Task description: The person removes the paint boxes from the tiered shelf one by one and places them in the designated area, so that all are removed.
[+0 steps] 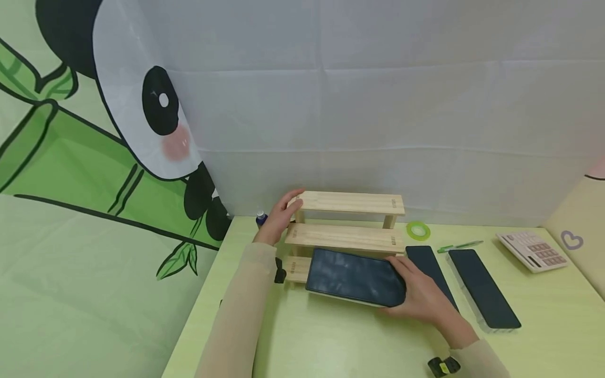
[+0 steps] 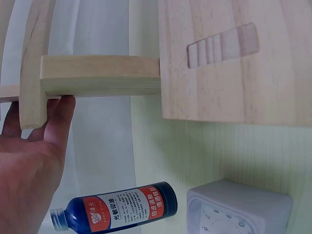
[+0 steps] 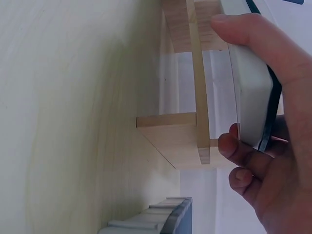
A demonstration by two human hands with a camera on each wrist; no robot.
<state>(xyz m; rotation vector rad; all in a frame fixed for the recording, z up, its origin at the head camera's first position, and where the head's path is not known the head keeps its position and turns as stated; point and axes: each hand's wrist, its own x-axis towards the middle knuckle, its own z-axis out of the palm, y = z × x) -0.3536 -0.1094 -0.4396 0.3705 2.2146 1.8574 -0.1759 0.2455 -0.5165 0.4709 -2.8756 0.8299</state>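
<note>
A three-tier wooden shelf [image 1: 347, 236] stands on the table against the back curtain. My left hand [image 1: 283, 214] grips the left end of its top board, thumb above and fingers behind the edge; in the left wrist view the fingers [image 2: 61, 117] show beside the wooden upright. My right hand [image 1: 420, 289] holds a flat white box with a dark top [image 1: 356, 278] by its right end. In the right wrist view, thumb and fingers clasp the white sides of this box [image 3: 254, 105]. It is slightly tilted and overlaps the lowest shelf board in the head view.
Right of the shelf lie two more dark-topped boxes, one [image 1: 427, 268] close by and one [image 1: 484, 289] further right. Behind them are green tape [image 1: 418, 231], a green pen [image 1: 459, 247] and a calculator [image 1: 531, 252]. A blue bottle [image 2: 122, 207] and a white clock [image 2: 239, 207] stand left of the shelf.
</note>
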